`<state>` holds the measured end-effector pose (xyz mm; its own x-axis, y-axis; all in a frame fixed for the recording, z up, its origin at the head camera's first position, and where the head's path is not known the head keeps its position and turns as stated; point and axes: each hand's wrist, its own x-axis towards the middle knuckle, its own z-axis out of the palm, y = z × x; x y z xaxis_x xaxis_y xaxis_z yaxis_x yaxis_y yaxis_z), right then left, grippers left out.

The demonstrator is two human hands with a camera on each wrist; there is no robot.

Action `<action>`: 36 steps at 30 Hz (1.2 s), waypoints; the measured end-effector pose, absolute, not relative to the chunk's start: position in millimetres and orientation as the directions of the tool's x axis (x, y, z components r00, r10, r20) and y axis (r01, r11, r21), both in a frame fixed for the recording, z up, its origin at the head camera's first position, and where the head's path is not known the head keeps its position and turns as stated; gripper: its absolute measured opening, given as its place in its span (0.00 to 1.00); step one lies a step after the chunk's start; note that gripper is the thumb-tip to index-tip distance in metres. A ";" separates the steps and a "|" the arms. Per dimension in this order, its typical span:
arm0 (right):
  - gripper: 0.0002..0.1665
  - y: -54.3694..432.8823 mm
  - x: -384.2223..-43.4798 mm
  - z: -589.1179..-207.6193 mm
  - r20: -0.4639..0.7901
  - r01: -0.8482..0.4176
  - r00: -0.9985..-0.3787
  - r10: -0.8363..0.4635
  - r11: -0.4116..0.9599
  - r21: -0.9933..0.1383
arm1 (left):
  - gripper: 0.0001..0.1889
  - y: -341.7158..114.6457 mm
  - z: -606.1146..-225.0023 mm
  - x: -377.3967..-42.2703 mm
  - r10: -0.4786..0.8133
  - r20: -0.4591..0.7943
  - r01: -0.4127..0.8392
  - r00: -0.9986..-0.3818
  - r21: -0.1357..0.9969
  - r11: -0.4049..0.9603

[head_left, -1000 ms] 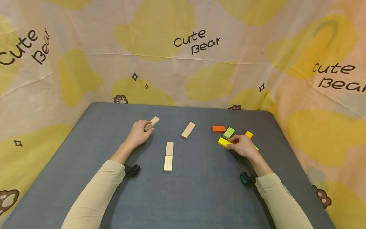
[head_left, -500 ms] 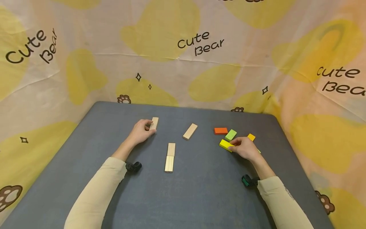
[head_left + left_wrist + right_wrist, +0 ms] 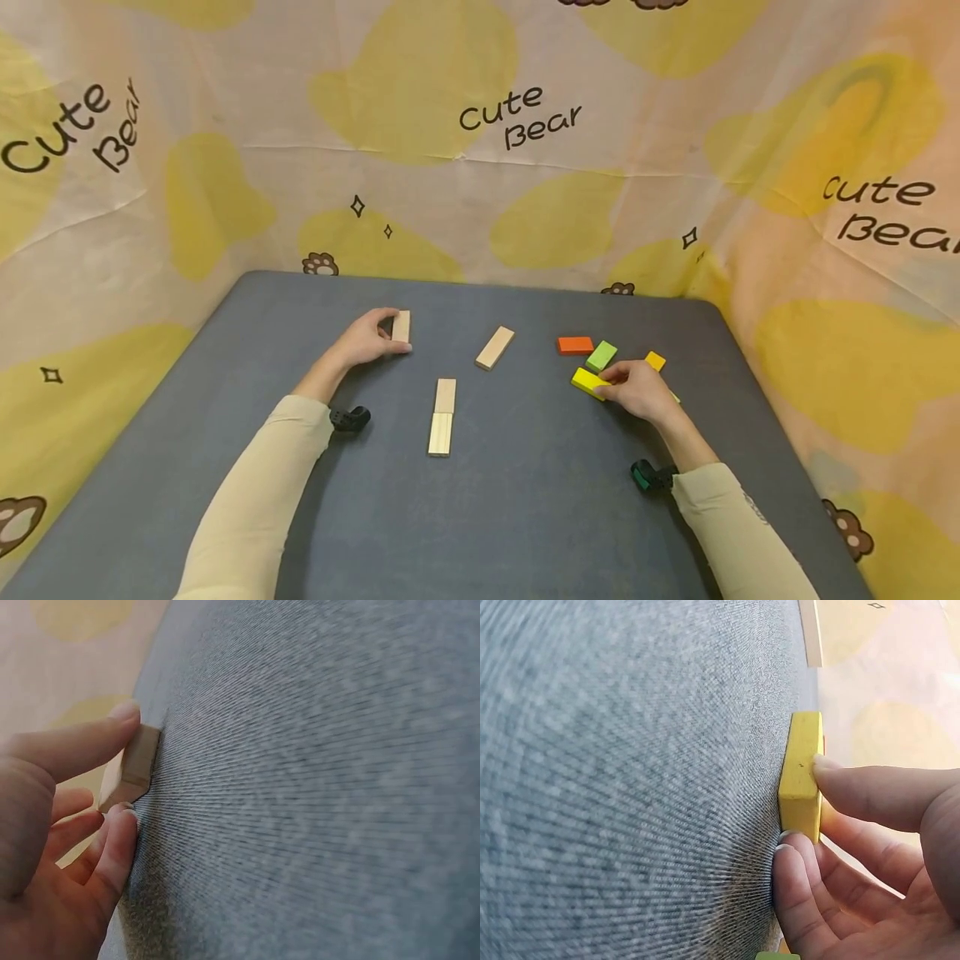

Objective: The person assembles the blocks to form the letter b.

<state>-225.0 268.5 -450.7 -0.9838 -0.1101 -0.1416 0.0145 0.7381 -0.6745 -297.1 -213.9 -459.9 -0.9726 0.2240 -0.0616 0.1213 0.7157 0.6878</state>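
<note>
My left hand (image 3: 366,337) pinches a plain wooden block (image 3: 402,326) at the back left of the table, thumb on one end and fingers toward the other. In the left wrist view this wooden block (image 3: 133,766) lies on the cloth between thumb and fingertips. On the right, my right hand (image 3: 637,387) pinches a yellow block (image 3: 588,382) by its near end. The right wrist view shows the thumb on the yellow block (image 3: 802,757) and the fingers at its end. Part of it is hidden by the hand in the head view.
Two plain blocks (image 3: 442,417) lie end to end in mid-table. Another plain block (image 3: 495,347) lies slanted behind them. Around the right hand are a red-orange block (image 3: 575,346), a green block (image 3: 602,356) and an orange-yellow block (image 3: 655,361). Another green piece is mostly hidden.
The wooden block under my left hand has turned from a slant to nearly straight away from me. My right hand stays in place on the yellow block. The head view shifted slightly.
</note>
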 end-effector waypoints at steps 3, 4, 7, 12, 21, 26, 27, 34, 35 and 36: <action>0.21 268.6 -225.1 -451.0 -0.139 0.013 -0.984 -0.108 0.742 -0.671 | 0.49 -214.8 -458.9 -298.6 0.236 -0.095 0.109 -0.967 0.685 0.720; 0.21 268.6 -225.1 -451.0 -0.139 0.013 -0.984 -0.108 0.742 -0.670 | 0.49 -215.1 -458.7 -299.1 0.240 -0.102 0.107 -0.965 0.684 0.721; 0.21 268.8 -225.2 -450.8 -0.137 0.011 -0.984 -0.110 0.740 -0.672 | 0.51 -214.7 -458.9 -300.8 0.248 -0.109 0.108 -0.963 0.687 0.719; 0.21 268.8 -225.1 -450.0 -0.139 0.008 -0.984 -0.116 0.737 -0.676 | 0.51 -212.2 -461.6 -300.2 0.226 -0.083 0.110 -0.971 0.681 0.724; 0.20 270.8 -225.9 -452.2 -0.122 -0.012 -0.985 -0.126 0.743 -0.670 | 0.48 -204.3 -460.8 -297.7 0.255 0.020 0.210 -0.967 0.632 0.746; 0.21 270.9 -225.6 -451.4 -0.120 -0.018 -0.984 -0.132 0.742 -0.670 | 0.48 -198.8 -457.1 -295.9 0.292 0.040 0.255 -0.955 0.614 0.747; 0.21 270.9 -225.5 -451.2 -0.120 -0.018 -0.984 -0.132 0.742 -0.671 | 0.48 -197.5 -456.0 -295.4 0.297 0.043 0.260 -0.954 0.615 0.744; 0.20 271.0 -225.8 -451.1 -0.115 -0.022 -0.984 -0.133 0.740 -0.673 | 0.48 -187.4 -448.0 -289.4 0.321 0.039 0.273 -0.946 0.630 0.728; 0.20 271.0 -225.7 -451.1 -0.114 -0.024 -0.984 -0.135 0.739 -0.673 | 0.48 -185.9 -447.3 -288.5 0.326 0.038 0.276 -0.945 0.630 0.726; 0.20 270.9 -225.4 -451.1 -0.113 -0.024 -0.984 -0.136 0.738 -0.674 | 0.48 -184.3 -446.6 -287.5 0.330 0.038 0.279 -0.943 0.632 0.723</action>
